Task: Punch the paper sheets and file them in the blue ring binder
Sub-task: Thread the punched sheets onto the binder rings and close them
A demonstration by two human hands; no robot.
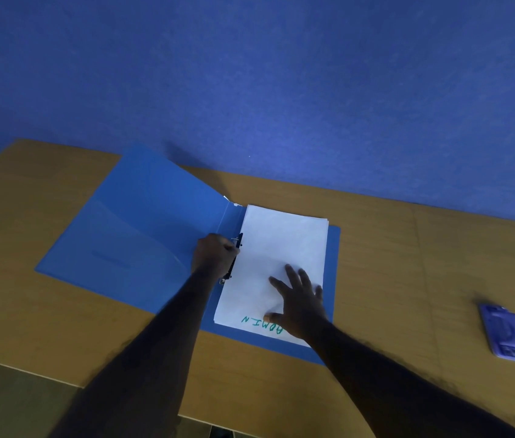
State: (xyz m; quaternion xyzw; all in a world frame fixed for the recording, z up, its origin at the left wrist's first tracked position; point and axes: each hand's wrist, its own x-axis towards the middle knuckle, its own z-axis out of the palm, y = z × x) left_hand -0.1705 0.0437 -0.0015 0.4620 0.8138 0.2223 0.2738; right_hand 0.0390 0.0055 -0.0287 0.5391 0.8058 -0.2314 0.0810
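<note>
The blue ring binder (142, 229) lies open on the wooden table, its front cover folded out to the left. A stack of white paper sheets (284, 245) rests on its right half, with green handwriting near the bottom edge. My left hand (215, 254) is closed around the black ring mechanism (238, 245) at the spine, along the left edge of the stack. My right hand (297, 298) lies flat with fingers spread on the lower part of the sheets, pressing them down.
A purple hole punch (507, 331) sits on the table (408, 263) at the far right, apart from the binder. A blue wall rises behind the table's far edge. The table's near edge runs along the lower left.
</note>
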